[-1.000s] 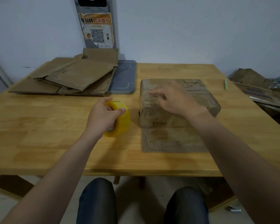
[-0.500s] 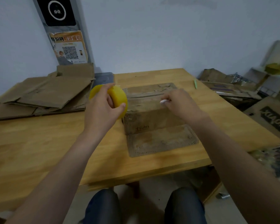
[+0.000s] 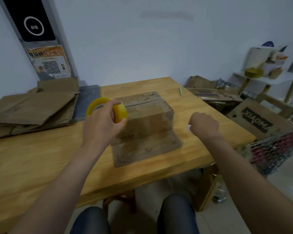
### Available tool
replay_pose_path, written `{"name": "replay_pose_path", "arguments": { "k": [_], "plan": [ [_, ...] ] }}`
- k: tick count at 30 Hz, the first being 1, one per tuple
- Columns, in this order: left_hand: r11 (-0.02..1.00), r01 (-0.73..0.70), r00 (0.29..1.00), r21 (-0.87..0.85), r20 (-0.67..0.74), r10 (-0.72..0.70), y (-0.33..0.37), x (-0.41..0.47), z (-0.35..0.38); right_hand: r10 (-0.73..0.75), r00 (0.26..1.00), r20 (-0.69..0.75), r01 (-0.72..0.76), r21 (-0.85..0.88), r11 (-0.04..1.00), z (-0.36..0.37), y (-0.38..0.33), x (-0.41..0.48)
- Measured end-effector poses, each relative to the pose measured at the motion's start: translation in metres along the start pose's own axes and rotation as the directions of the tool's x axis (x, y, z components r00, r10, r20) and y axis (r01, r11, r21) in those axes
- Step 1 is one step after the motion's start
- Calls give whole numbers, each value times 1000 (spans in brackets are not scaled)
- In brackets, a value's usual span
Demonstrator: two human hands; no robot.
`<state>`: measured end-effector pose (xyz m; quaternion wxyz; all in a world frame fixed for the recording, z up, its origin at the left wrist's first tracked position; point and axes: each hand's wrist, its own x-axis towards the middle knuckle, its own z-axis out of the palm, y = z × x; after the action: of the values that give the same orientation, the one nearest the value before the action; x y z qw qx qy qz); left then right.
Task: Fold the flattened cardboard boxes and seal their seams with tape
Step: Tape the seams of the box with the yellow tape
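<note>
A worn brown cardboard box (image 3: 150,119) stands folded on the wooden table (image 3: 41,157), with one flap (image 3: 145,149) lying flat toward me. My left hand (image 3: 101,125) grips a yellow tape roll (image 3: 120,112) and holds it in the air at the box's left end. My right hand (image 3: 205,124) hovers to the right of the box with curled fingers, pinching a small white scrap (image 3: 189,127). A stack of flattened cardboard boxes (image 3: 32,112) lies at the table's back left.
A grey flat board (image 3: 86,102) lies beside the stack, and a green pen (image 3: 181,91) sits near the far right edge. Right of the table, on the floor, are loose cardboard (image 3: 255,120), a wire basket (image 3: 277,149) and a cluttered white shelf (image 3: 269,76).
My left hand raised the tape roll off the table to the box's left end. My right hand left the box top and moved out to its right, now curled.
</note>
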<state>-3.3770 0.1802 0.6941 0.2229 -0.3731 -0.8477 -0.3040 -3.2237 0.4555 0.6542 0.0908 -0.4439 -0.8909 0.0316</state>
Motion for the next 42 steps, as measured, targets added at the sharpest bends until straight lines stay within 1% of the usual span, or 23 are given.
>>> {"name": "replay_pose_path", "arguments": {
  "k": [4,6,8,10,12,14,15,16,19,24,26,28,30,31,33,34,35,36,37,38,40,41,42],
  "plan": [
    [999,28,1000,-27,0,-28,2,-4,6,-32,998,60,32,5,999,12,7,1],
    [1000,24,1000,-19,-3,-24,1,-7,7,-87,994,69,83,47,995,12,8,6],
    [999,30,1000,-14,-7,-30,-1,-8,7,-183,983,8,179,154,972,9,5,10],
    [999,46,999,-11,-11,-46,-2,-7,6,-278,960,-37,279,209,937,5,-4,13],
    [999,54,998,-5,-11,-54,-3,-5,4,-341,940,5,334,195,922,1,-17,16],
    [998,64,998,7,-14,-64,-6,-5,1,-373,922,102,354,165,920,-1,-29,19],
    [998,68,998,11,-16,-68,-8,-5,-1,-378,915,139,357,152,922,-2,-34,19],
    [997,72,997,12,-21,-71,-12,-6,-3,-382,913,142,361,153,920,-3,-39,20],
    [996,85,996,3,-35,-85,-21,-10,-10,-361,932,37,350,163,922,-4,-46,16],
    [988,152,988,0,-41,-152,-39,-19,-24,-309,949,-63,314,137,939,-4,-57,-5],
    [983,184,981,-2,-60,-184,-46,-23,-31,-315,946,-81,323,108,940,-7,-62,-16],
    [976,220,973,2,-75,-219,-52,-27,-38,-340,938,-73,347,129,929,-9,-69,-27],
    [971,239,967,3,-89,-238,-56,-30,-45,-422,906,-23,417,211,884,-11,-77,-38],
    [971,239,967,-2,-96,-238,-59,-31,-48,-480,877,28,452,297,841,-12,-82,-43],
    [971,240,965,-17,-105,-241,-64,-34,-53,-599,789,132,473,492,731,-17,-93,-53],
    [969,244,963,-26,-108,-246,-67,-36,-56,-652,746,139,495,540,681,-19,-97,-55],
    [968,248,962,-35,-110,-250,-69,-37,-59,-690,716,111,531,554,641,-22,-101,-56],
    [967,251,961,-42,-111,-254,-71,-39,-60,-703,708,61,576,526,626,-24,-102,-55],
    [966,255,960,-45,-110,-258,-73,-40,-61,-699,715,8,619,456,639,-27,-103,-52],
    [965,257,959,-44,-109,-260,-75,-42,-61,-683,730,-11,643,351,681,-28,-103,-48],
    [967,252,962,-43,-100,-255,-78,-45,-60,-635,771,48,623,150,768,-32,-102,-45],
    [968,248,963,-45,-95,-251,-79,-46,-60,-603,792,95,595,101,797,-31,-102,-44],
    [968,244,965,-49,-89,-248,-81,-47,-58,-583,803,122,571,117,812,-28,-102,-43]
  ]
}}
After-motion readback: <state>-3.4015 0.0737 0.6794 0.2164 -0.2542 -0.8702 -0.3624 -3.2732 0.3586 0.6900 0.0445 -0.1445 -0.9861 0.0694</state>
